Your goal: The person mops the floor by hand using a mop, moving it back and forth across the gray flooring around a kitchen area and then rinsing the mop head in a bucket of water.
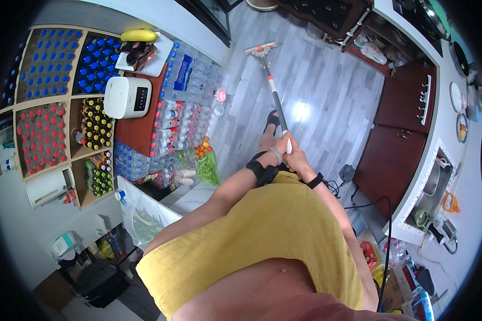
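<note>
Both of my hands are wrapped around the upper end of a sponge mop (276, 96) with a grey and white pole. My left hand (280, 146), with a pale bangle at its wrist, grips the pole. Close against it, my right hand (298, 157) holds the white handle end, which shows between the two hands. The pole slants away from me to the white and orange mop head (260, 48), which rests on the grey wood-look floor (325, 80). My foot in a black shoe (272, 119) stands just left of the pole.
Left of the floor are stacked packs of bottled water (184, 76), a pink cup (221, 95), tomatoes (204, 149) and green beans (209, 167). Dark red cabinets (401, 96) and a counter with a sink (429, 184) line the right. A black cable (389, 224) hangs beside me.
</note>
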The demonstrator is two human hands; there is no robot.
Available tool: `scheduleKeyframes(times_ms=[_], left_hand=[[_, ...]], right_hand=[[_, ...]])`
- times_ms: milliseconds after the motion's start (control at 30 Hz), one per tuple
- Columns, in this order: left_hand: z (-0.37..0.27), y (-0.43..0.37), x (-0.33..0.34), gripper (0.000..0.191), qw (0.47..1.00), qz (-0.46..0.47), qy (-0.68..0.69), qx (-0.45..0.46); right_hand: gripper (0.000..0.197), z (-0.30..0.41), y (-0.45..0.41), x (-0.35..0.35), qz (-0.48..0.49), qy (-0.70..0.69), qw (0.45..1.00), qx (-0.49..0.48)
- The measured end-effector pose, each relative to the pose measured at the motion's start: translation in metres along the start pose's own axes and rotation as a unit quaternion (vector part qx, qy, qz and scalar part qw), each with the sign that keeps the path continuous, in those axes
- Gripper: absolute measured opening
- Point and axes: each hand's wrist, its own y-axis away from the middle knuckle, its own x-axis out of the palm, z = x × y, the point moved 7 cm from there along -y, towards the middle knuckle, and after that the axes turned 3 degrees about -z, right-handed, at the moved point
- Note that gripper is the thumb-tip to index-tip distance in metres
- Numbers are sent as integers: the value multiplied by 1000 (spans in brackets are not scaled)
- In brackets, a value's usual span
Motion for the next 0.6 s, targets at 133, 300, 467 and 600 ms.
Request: scheduleKeyframes(times_ms=[133,300,467,600], left_hand=[[-11,-38,-10,44,1000,-7,-24,-18],[-49,-38,-32,57,997,46,-3,-66],[-169,-64,-81,59,998,24,-55,-6],[-161,-168,-127,61,986,-8,-166,22]], right_hand=[[69,16,-40,10,-71,-23,993,-92],[67,31,-69,31,-13,-62,998,-8],[70,82,-162,26,-73,2,990,-123],[77,148,-218,36,-46,15,986,-158]])
